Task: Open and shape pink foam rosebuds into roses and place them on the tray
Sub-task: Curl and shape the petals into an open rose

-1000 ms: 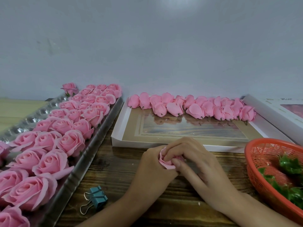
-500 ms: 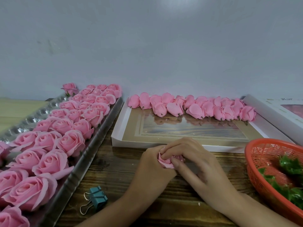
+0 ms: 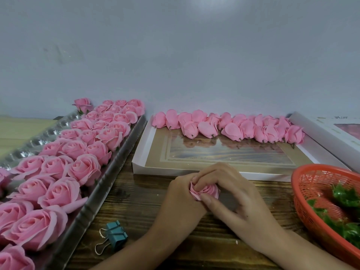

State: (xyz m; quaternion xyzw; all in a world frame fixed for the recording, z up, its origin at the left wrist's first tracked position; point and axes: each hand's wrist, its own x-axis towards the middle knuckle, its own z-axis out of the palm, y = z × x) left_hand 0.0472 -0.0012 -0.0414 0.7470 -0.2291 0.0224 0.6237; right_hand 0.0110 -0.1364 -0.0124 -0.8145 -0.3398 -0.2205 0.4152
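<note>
A pink foam rosebud [image 3: 206, 190] sits between both my hands over the wooden table, its petals partly spread. My left hand [image 3: 181, 199] grips it from the left, and my right hand [image 3: 231, 193] pinches its petals with thumb and fingers curled over the top. Along the left runs a silver tray [image 3: 93, 209] filled with several opened pink roses [image 3: 56, 176]. A row of several closed pink rosebuds [image 3: 229, 128] lies along the far edge of a white box lid [image 3: 140, 158] behind my hands.
An orange plastic basket [image 3: 305, 193] holding green leaf pieces [image 3: 344, 197] stands at the right. A teal binder clip [image 3: 115, 235] lies on the table near my left forearm. A white box [image 3: 319, 131] sits at the far right, and a grey wall rises behind.
My right fingers have shifted over the bud, and more of its petals now show, spread wider between my hands. The hands stay in the same spot.
</note>
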